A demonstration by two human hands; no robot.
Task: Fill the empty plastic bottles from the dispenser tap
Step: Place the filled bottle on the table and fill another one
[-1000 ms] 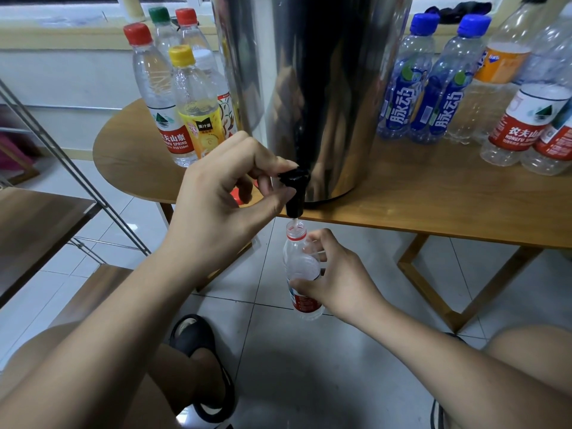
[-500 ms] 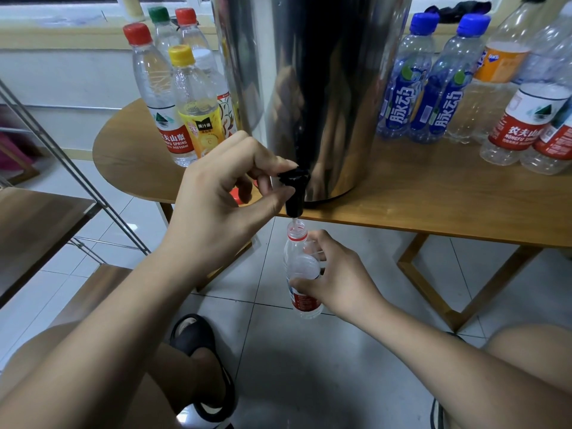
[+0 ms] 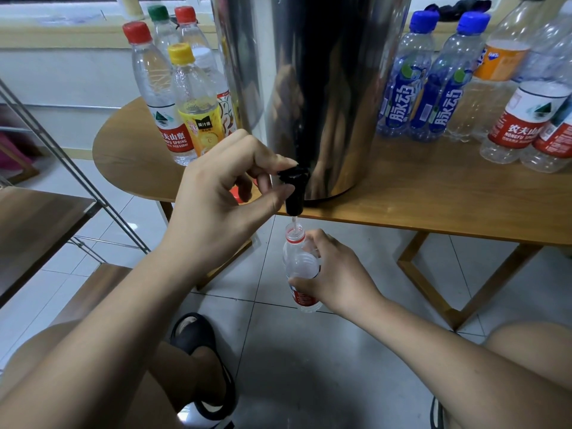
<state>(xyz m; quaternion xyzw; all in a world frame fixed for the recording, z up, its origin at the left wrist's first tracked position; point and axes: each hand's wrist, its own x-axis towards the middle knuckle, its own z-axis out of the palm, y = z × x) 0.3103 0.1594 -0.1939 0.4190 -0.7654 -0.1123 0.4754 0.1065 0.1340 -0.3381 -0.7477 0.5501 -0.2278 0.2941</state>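
A tall steel dispenser (image 3: 322,88) stands on the wooden table (image 3: 433,196), its black tap (image 3: 294,187) hanging over the front edge. My left hand (image 3: 223,205) pinches the tap's handle between thumb and forefinger. A thin stream of water runs from the tap into an uncapped clear bottle with a red label (image 3: 299,267). My right hand (image 3: 334,274) grips that bottle upright just below the tap, over the tiled floor.
Capped bottles stand left of the dispenser (image 3: 173,97). Blue-capped bottles (image 3: 424,78) and larger clear bottles (image 3: 526,113) stand to its right. A metal-framed shelf (image 3: 40,218) is at the left. My knees and a black sandal (image 3: 198,345) are below.
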